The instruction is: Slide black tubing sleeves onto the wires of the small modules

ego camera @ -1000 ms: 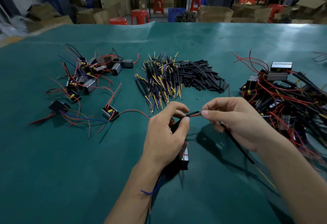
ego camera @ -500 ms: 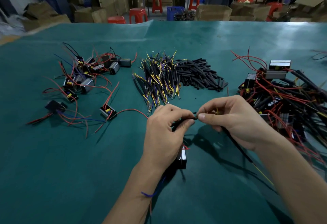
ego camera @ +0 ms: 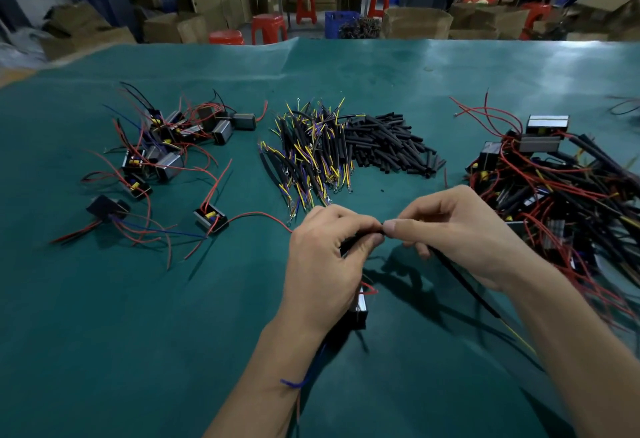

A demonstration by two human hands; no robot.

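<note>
My left hand (ego camera: 329, 264) pinches a short black tubing sleeve (ego camera: 351, 242) between thumb and fingertips. A small module (ego camera: 358, 309) hangs below its palm, mostly hidden. My right hand (ego camera: 460, 233) pinches the wire end right at the sleeve's mouth, thumb tip against my left fingertips. A long black sleeved lead (ego camera: 464, 287) with a yellow wire trails down from under my right hand. A loose pile of black sleeves (ego camera: 391, 145) lies at the table's centre back.
Bare modules with red and blue wires (ego camera: 166, 153) lie scattered at the left. A heap of sleeved yellow and purple leads (ego camera: 311, 157) sits beside the black sleeves. A tangled heap of modules with sleeved wires (ego camera: 561, 188) fills the right. Green mat (ego camera: 138, 333) covers the table.
My hands have come together: the red wire end seen between the fingertips is now hidden inside the sleeve and my right thumb touches my left fingers.
</note>
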